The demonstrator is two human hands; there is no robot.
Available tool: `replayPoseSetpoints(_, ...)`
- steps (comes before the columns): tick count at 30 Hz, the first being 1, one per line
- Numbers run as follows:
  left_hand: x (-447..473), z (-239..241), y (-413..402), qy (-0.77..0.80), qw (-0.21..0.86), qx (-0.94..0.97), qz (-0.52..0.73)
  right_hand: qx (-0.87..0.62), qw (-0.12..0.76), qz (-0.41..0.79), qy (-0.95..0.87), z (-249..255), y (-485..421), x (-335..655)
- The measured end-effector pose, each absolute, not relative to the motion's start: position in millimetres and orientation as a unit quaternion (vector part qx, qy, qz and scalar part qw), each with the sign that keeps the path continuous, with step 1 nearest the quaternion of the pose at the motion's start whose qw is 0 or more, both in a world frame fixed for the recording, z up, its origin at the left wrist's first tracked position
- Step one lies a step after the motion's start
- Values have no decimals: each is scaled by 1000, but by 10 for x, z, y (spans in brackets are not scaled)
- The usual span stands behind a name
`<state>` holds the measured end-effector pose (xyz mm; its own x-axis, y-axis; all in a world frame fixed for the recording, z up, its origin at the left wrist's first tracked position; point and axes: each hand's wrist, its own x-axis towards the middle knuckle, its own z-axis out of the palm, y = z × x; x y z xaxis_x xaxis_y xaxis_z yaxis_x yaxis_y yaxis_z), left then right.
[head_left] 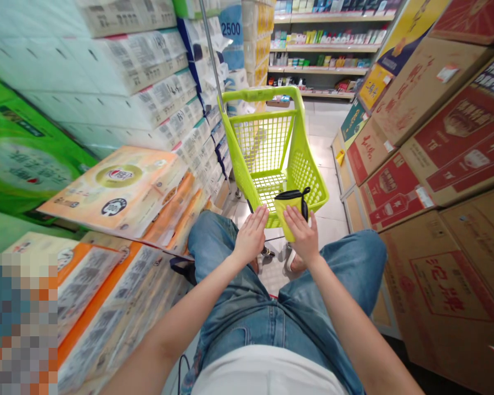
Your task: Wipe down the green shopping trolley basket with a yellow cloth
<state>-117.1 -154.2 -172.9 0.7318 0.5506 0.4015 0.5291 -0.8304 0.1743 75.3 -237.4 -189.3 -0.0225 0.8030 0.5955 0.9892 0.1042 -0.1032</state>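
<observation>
Head view: both my hands are flat and open, left hand [252, 235] on the near rim of the green cart [271, 159], right hand [303, 235] pressing the yellow pouch [291, 211] hanging there, neither gripping. Risk: pouch slips off or cart rolls away, since nothing's actually held.

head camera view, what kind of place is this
Most likely a supermarket aisle. A lime-green plastic shopping cart stands ahead, wrapped tissue packs are stacked on one side, red-printed cardboard cartons on the other, and stocked shelves line the far end.
</observation>
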Motion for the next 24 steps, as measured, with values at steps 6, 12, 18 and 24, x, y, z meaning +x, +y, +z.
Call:
replayPoseSetpoints(6, -1151, -1741, -1549, 291, 21, 928, 231, -741, 282, -207, -573, -1932, -2491, 1665)
replayPoseSetpoints(12, -1152, -1758, -1553, 292, 32, 927, 234, -737, 327, -175, -566, -1892, -2290, 753)
replayPoseSetpoints(18, -1143, -1766, -1556, 292, 47, 926, 232, -653, 311, -128, -678, -1854, -2234, 226)
replayPoseSetpoints(24, -1125, -1769, -1560, 295, 34, 926, 235, -677, 279, -171, -659, -1874, -2451, 1313)
